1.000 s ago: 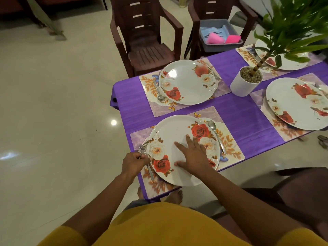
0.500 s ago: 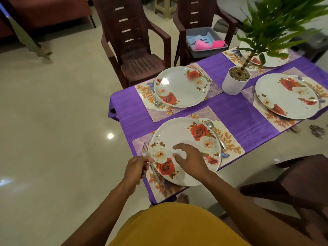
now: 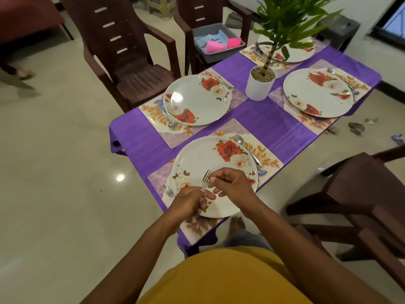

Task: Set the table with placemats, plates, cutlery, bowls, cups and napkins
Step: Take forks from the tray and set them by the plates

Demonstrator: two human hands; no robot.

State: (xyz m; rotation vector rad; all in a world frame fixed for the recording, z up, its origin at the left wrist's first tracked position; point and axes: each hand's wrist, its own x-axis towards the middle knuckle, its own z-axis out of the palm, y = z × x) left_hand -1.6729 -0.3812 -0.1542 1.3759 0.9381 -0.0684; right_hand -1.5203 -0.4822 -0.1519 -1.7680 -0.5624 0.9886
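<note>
Fork (image 3: 206, 179) (tines up) pinched between left hand (image 3: 190, 204) and right hand (image 3: 232, 185) above plate (image 3: 197, 159).

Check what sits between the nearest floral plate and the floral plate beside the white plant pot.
Head view: only bare purple tablecloth and placemat edges separate the nearest floral plate from the other floral plate; the white plant pot stands farther back.

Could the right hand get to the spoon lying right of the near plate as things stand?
Probably yes. The spoon lies uncovered on the placemat, just beyond the right hand, with nothing between them. But that hand now pinches a fork that the left hand also holds, so it would have to release first.
</note>
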